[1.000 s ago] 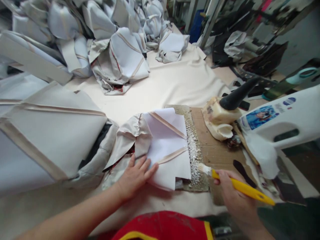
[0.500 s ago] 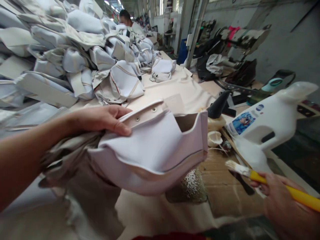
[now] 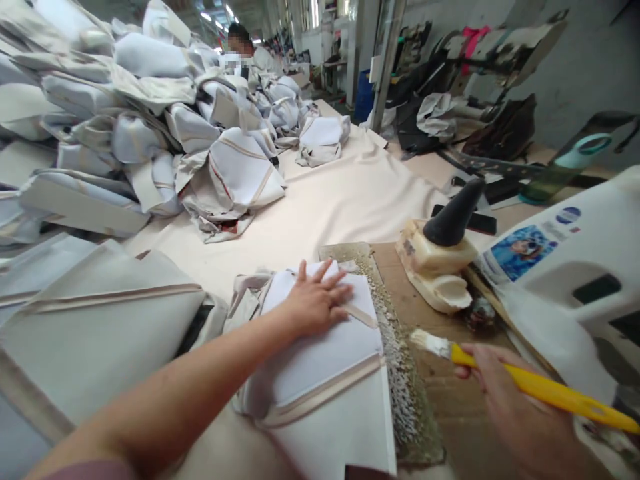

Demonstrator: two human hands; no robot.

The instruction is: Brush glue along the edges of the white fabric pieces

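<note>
My left hand lies flat with its fingers spread on a white sewn fabric piece with beige seam strips. That piece rests on a glue-crusted board, its right edge running along the rough, whitish part. In my right hand is a paintbrush with a yellow handle, fingers wrapped around it. Its white-coated bristles point left, above the brown cardboard and just right of the crusted board. The underside of the fabric piece is hidden.
A big heap of similar sewn pieces fills the left and back. Nearer left lies another flat piece. At right stand a black cone on a yellowish block, a white jug and a green bottle. Further back sits a person.
The fabric piece went from being held up in my left hand to lying flat on the board. My left hand opened onto it. The brush moved left, nearer the board.
</note>
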